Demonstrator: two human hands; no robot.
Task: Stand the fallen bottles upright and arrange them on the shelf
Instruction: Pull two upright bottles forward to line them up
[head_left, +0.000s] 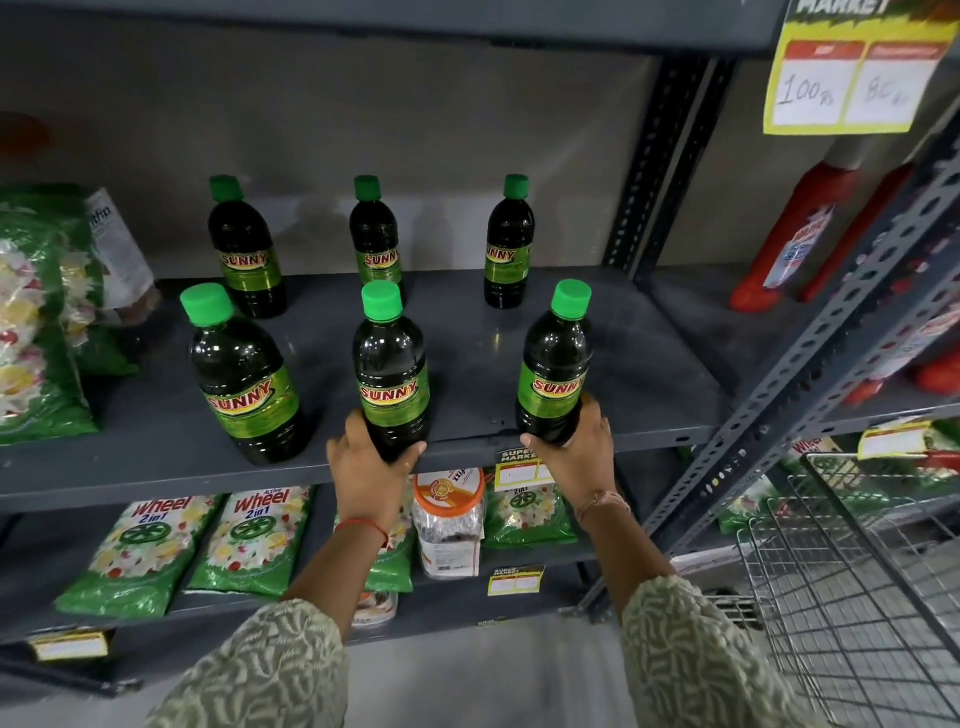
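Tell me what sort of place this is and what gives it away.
Most likely a supermarket aisle. A yellow price tag hangs from the shelf above with handwritten prices, identical green-capped bottles stand in rows on a grey metal shelf, and a wire shopping basket sits at the right.

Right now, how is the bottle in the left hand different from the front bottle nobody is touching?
The middle front bottle is gripped at its base by the left hand; the left front bottle stands free. The middle one stands straight at the shelf edge, while the left one looks tilted. Both have green caps and SUNNY labels.
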